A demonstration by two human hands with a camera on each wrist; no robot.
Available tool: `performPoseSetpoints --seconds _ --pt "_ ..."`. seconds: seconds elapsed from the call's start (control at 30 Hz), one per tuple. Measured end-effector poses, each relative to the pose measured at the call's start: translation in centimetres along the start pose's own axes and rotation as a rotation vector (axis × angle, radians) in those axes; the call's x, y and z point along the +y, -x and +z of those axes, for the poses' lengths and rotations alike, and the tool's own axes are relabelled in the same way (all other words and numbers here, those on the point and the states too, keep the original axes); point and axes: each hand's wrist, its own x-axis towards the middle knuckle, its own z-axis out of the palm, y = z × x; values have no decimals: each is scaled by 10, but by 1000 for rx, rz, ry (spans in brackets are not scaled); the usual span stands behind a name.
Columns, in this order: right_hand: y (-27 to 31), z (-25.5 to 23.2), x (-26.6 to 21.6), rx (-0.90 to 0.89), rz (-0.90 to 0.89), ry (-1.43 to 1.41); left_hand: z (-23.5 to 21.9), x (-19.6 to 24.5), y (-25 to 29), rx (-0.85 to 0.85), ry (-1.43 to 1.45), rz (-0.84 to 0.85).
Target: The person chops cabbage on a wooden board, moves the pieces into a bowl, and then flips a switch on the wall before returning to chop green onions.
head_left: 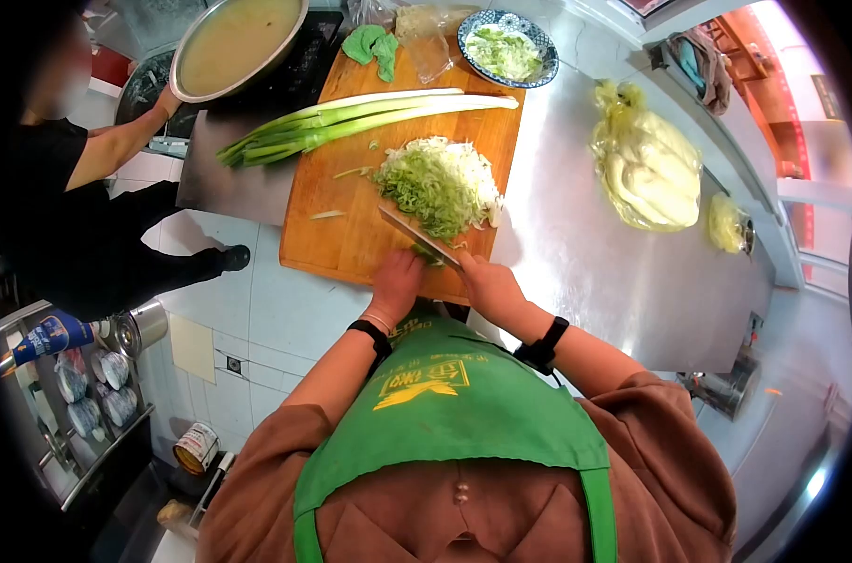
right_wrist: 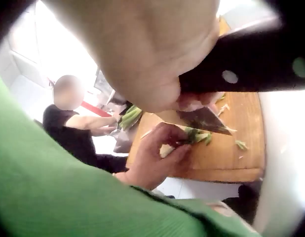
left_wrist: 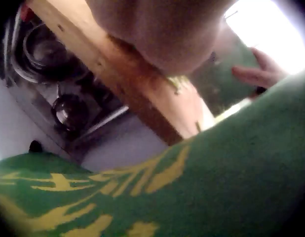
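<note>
On the wooden cutting board (head_left: 332, 225) lies a heap of shredded green and white scallion (head_left: 435, 183). My right hand (head_left: 491, 293) grips the dark handle of a wide knife (head_left: 412, 233), its blade beside the heap. In the right wrist view my right hand (right_wrist: 142, 54) is close up on the handle, and the blade (right_wrist: 204, 120) is over the board. My left hand (head_left: 397, 281) is at the board's near edge, left of the blade; in the right wrist view its curled fingers (right_wrist: 165, 148) pinch some green pieces (right_wrist: 199, 137). Whole scallions (head_left: 351, 117) lie across the far side.
A patterned bowl (head_left: 507, 49) of cut greens stands past the board. Right of it on the metal counter (head_left: 567, 281) is a bagged pale bundle (head_left: 646, 164). At the left a person (head_left: 78, 188) holds a large pan (head_left: 238, 47) by its rim.
</note>
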Motion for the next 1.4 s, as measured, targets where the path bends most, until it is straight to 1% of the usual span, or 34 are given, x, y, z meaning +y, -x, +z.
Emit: performPoseSetpoints --seconds 0.03,0.13,0.17,0.2,0.23,0.27,0.33,0.4,0.43,0.53,0.63,0.67,0.7,0.77,0.8,0.87,0.9,0.97,1.03,1.1,1.17,1.23,1.3,1.33,1.4 --pt "2 0 -2 -27 -18 42 3 -1 0 13 -2 4" --pt "9 7 -6 -29 -1 62 11 -5 -3 46 30 27" --pt "2 14 -6 -35 -1 60 12 -7 -2 68 55 45" --pt "-10 23 -3 10 -51 40 12 -7 -2 64 56 41" --pt "-22 27 -4 57 -100 20 11 -6 -3 6 68 11" --pt "-39 28 -3 58 -103 19 9 -7 -5 -47 76 -18" --pt "-62 29 -7 7 -37 -8 5 -5 -3 -66 60 -13" --pt "-58 19 -6 40 -51 0 3 -6 -6 -70 46 -9" --pt "-51 16 -4 65 -59 8 3 -6 -6 -43 72 6" --pt "-18 16 -2 1 -75 56 5 -4 -4 -3 99 26" --pt "-29 31 -2 15 -60 40 7 -6 -3 6 91 25" --pt "-43 34 -4 -13 -35 33 7 -7 -1 3 97 26" --pt "-45 34 -3 -11 -29 27 6 -5 4 -6 97 30" --pt "-58 28 -2 130 -138 -38 5 -7 2 -106 132 -81" --pt "-58 23 -2 133 -146 -37 4 -9 -1 -100 127 -81" --pt "-39 13 -4 -37 -22 16 6 -7 2 5 105 -9" --pt "-31 19 -4 -41 -18 17 7 -8 4 3 109 -12" --pt "-19 34 1 -22 -54 69 12 -14 8 -1 87 47" --pt "-40 36 -5 -2 -39 9 11 -12 5 4 110 42" --pt "-62 36 -8 45 -76 -67 5 -10 8 -2 131 48" --pt "-60 28 -9 84 -90 -67 -1 -9 4 -112 103 0" --pt "-45 23 -8 107 -103 -66 -1 -10 7 -80 102 -12" --pt "-24 22 -6 -27 -42 -79 4 -13 13 -55 110 -27" --pt "-25 24 -7 -30 -41 -78 8 -17 14 -36 101 -14" --pt "-29 34 -12 61 -83 29 11 -18 13 -20 93 -3"
